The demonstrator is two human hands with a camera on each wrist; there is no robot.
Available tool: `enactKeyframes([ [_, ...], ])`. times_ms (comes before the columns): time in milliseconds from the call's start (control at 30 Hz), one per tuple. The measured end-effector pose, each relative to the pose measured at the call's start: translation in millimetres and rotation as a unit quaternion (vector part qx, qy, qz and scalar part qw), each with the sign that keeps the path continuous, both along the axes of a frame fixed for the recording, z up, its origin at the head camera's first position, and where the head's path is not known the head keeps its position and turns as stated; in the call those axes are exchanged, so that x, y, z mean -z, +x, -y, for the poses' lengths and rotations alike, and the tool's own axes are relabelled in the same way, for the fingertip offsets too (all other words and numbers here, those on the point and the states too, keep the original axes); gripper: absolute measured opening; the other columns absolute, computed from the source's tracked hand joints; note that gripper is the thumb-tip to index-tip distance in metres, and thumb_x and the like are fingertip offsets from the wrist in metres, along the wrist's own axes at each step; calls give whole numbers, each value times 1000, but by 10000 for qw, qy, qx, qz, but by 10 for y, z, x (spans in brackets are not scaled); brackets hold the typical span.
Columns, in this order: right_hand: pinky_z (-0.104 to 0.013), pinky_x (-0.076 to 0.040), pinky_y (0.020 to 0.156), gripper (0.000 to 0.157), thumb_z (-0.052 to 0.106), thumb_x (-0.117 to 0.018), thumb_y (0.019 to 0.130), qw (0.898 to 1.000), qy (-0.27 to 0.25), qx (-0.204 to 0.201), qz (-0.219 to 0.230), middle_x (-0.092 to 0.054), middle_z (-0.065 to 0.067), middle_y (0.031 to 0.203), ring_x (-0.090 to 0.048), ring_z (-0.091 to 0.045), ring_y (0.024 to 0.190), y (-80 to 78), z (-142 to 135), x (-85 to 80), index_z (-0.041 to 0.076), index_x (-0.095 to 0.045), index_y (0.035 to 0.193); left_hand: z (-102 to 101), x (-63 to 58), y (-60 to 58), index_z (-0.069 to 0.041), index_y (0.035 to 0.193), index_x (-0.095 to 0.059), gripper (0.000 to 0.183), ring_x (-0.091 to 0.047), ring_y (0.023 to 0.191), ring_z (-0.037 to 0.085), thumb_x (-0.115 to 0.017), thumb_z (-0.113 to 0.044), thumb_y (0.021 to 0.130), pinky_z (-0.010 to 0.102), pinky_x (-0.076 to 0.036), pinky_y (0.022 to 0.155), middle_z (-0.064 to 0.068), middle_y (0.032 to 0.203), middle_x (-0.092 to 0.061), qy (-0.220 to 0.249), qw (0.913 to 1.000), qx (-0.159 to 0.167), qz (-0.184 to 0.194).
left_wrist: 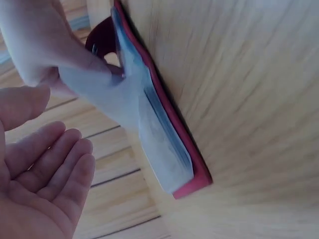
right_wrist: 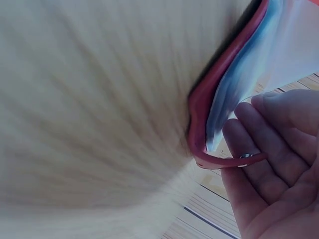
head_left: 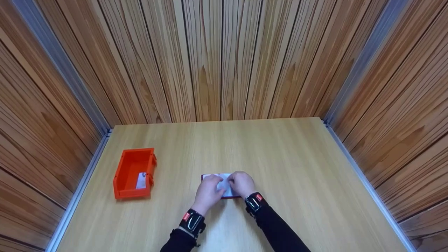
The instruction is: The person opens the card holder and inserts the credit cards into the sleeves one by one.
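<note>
A red card holder (left_wrist: 193, 185) with clear plastic sleeves (left_wrist: 162, 142) lies opened on the table, below both hands. My right hand (head_left: 243, 183) pinches one lifted sleeve page (left_wrist: 97, 94) between thumb and index finger. Across the right fingers runs the holder's red strap (right_wrist: 219, 162), with a metal snap on it. My left hand (head_left: 207, 192) hovers over the left part of the holder, thumb apart from its loosely bent fingers. In the left wrist view nothing lies in that palm (left_wrist: 45, 199).
An orange bin (head_left: 133, 193) stands at the left of the wooden table (head_left: 280, 154). Inside it lies a small white card (head_left: 141, 181) with a picture on it. Wood-panelled walls (head_left: 220, 70) enclose the table at the back and on both sides.
</note>
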State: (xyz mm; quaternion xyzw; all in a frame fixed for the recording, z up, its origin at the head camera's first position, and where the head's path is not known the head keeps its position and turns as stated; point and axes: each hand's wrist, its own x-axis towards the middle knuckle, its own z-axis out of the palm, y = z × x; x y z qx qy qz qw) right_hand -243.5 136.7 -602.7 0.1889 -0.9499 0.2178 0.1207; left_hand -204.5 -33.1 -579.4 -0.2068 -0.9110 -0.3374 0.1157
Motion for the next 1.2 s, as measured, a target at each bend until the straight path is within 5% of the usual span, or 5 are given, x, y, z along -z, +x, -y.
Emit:
enactKeyframes([
  [333,-39,-53,73,8,3,-73,81,9999,-77,2,68,-73,-5,83,-69,-25,79,12,1,-19,8,-79,82,-79,47,34,-2,107,-69,34,-58,100,23,-82,-8,77,36,-50,86,7,103,-63,-467,9975,233,469],
  [733,-39,-53,73,8,2,-73,81,9999,-19,-73,68,-72,-6,83,-69,-25,80,24,-2,-52,7,-79,83,-111,167,25,-2,98,-72,20,-62,96,25,-75,1,78,38,-51,85,8,96,-66,-511,9984,-136,-178],
  [1200,-41,-52,83,12,7,-74,85,9995,-289,118,4,-72,-9,94,-67,-28,92,-10,-32,-210,4,-76,96,-123,215,41,-1,99,-69,22,-63,90,29,-73,2,77,41,-52,81,12,94,-66,-529,9964,-545,-381],
])
